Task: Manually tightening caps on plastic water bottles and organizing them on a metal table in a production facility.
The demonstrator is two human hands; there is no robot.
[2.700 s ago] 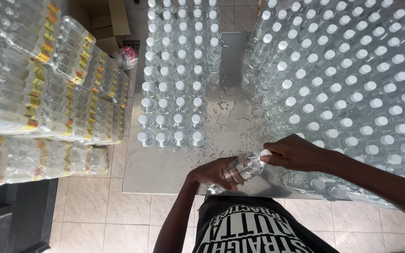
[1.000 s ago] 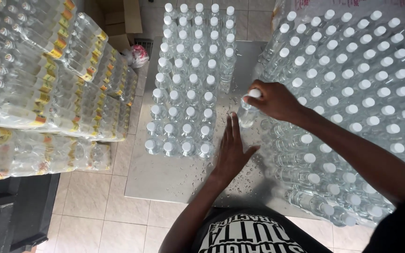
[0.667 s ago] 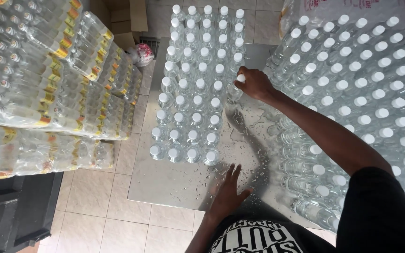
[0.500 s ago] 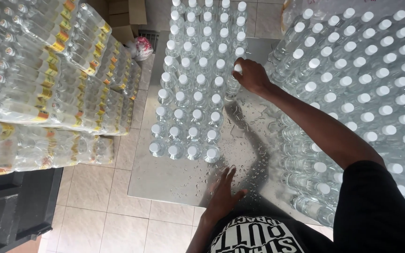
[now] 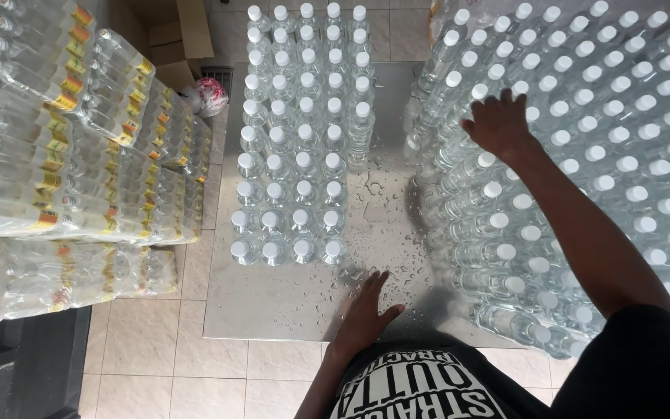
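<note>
On the wet metal table [image 5: 288, 302], at its near edge, the left hand [image 5: 366, 310] lies flat with palm down and fingers spread, holding nothing. Water drops dot the table surface just beyond this hand. Farther along the table from the left hand stands a block of clear bottles [image 5: 300, 132] with white caps, upright in tidy rows; the nearest row stands close to the fingertips but apart from them. One column on the block's right side stops short of the near end, with bare wet metal in front of it.

To the right of the table a large mass of bottles [image 5: 622, 163], also clear with white caps, stands packed together. The right hand [image 5: 498, 124] is stretched out over the far left part of this mass, fingers loosely spread over the caps, gripping nothing; whether the fingertips touch the caps cannot be told.

To the left of the table, shrink-wrapped bottle packs [image 5: 63, 178] with yellow labels are stacked in layers. Beyond these packs, by the table's far left corner, sit a cardboard box [image 5: 172, 39] and a small knotted bag [image 5: 209, 95]. Beige floor tiles [image 5: 164, 372] show below the table's near edge.
</note>
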